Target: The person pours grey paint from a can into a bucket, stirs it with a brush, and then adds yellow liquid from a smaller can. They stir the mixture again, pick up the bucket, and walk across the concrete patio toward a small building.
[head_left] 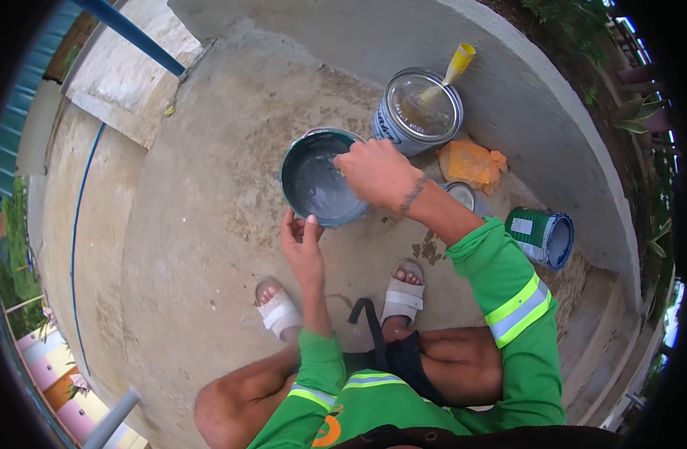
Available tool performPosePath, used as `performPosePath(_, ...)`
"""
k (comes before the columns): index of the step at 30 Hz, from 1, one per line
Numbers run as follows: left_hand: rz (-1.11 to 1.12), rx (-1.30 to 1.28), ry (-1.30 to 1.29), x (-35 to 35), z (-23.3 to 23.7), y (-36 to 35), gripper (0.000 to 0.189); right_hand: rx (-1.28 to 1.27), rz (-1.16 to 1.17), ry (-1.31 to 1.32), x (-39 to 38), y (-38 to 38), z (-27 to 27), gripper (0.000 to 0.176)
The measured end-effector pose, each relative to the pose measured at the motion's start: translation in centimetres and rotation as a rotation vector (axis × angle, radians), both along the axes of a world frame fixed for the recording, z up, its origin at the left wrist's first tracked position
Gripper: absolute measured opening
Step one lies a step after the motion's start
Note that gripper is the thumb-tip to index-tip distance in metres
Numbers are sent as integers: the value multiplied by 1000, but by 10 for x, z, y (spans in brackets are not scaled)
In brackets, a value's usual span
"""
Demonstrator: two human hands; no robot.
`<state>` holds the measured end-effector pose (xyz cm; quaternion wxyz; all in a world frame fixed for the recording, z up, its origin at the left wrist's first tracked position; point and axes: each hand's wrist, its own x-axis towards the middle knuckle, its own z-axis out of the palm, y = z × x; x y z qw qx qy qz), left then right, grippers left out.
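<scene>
A dark green bucket (319, 179) stands on the concrete floor in front of me, its inside coated with grey, wet-looking material. At its near left side, my left hand (304, 238) steadies the bucket with thumb and fingers against the wall near the rim. Over the bucket's right side, my right hand (377, 173) is closed in a fist. Whatever it grips is mostly hidden by the fingers and cannot be named. Just beyond that hand is a large paint can (411, 112) with its metal lid on. A yellow-handled tool (458, 63) with a pale end rests on the lid.
An orange crumpled packet (470, 163), a smaller tin (460, 196) and a green tin lying tilted (539, 236) are along the low concrete wall (538, 127). Steps (601, 348) descend at right. A blue hose (78, 217) and blue pole (137, 37) are at left.
</scene>
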<state>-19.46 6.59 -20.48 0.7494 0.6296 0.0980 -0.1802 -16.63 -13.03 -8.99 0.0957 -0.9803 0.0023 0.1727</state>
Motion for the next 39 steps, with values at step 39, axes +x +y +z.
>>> performPosePath(39,-30,98,-143,-5,0,-17,50,-391,250,-353,-69,-12,12,14)
